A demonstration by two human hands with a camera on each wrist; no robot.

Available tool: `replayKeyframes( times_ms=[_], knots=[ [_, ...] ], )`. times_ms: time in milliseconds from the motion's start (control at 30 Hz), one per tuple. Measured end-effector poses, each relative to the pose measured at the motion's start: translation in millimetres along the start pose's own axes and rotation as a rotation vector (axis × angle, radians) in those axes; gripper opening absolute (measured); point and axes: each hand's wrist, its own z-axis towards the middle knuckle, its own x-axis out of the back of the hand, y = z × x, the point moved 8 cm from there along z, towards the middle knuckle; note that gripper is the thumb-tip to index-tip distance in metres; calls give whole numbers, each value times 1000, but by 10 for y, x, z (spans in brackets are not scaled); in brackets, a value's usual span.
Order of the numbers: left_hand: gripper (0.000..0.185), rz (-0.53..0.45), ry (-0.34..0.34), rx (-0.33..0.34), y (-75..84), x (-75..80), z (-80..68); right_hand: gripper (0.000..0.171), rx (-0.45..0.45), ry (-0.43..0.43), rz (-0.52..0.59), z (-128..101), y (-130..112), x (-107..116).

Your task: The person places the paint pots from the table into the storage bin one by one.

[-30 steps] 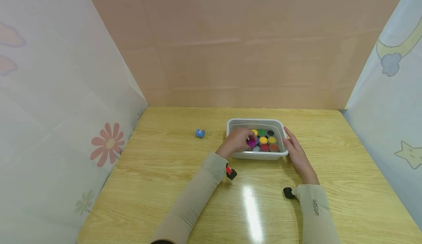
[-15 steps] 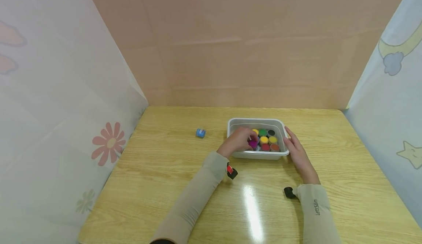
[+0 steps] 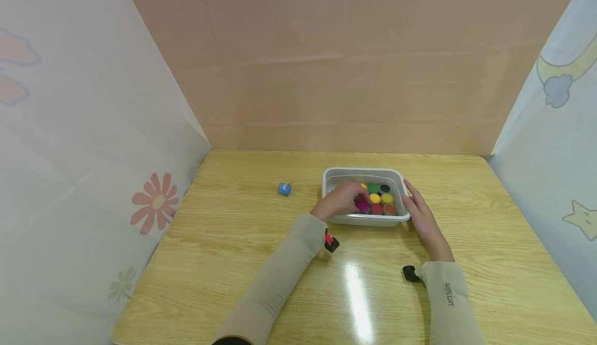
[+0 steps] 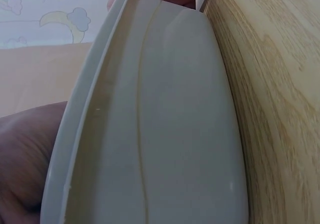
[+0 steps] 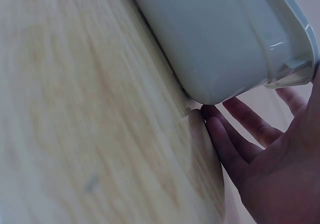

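A white plastic box (image 3: 368, 220) stands on the table, holding several small paint pots with coloured lids. My left hand (image 3: 342, 198) reaches over its near left part, fingers bent down inside. Thumb and fingers are at a purple-lidded paint pot (image 3: 362, 207), which sits left of a red-lidded one (image 3: 376, 209); the fingertips are partly hidden. In the left wrist view the box wall (image 4: 185, 109) covers most of this hand. My right hand (image 3: 422, 220) rests against the box's right end, thumb at the rim. Its fairly straight, spread fingers (image 5: 252, 119) touch the outer wall low down.
A blue pot (image 3: 284, 188) lies on its side on the wooden table (image 3: 224, 231), left of the box. Yellow, green, black and orange lids fill the box's right part. A brown backing wall (image 3: 350, 75) rises behind, with patterned sheets at both sides.
My left hand has shifted slightly right inside the box, and the purple-lidded paint pot has moved right, up beside the red one. My right hand stays at the box's end.
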Motion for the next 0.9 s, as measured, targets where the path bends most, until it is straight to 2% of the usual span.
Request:
replayKeyframes(
  times_ms=[167, 367, 533, 733, 900],
  knots=[
    [28, 34, -15, -10, -9, -36, 30, 66, -6, 0, -4, 2, 26, 6],
    [29, 22, -27, -6, -17, -62, 20, 66, -16, -2, -1, -10, 41, -4],
    [32, 19, -7, 16, -17, -39, -8, 66, -19, -10, 5, -16, 39, -17],
    [29, -29, 87, 17, 5, 89, -60, 65, -11, 3, -15, -9, 30, -1],
    [25, -62, 182, 1, -23, 263, -175, 65, -2, 7, -25, 7, 9, 5]
  ],
)
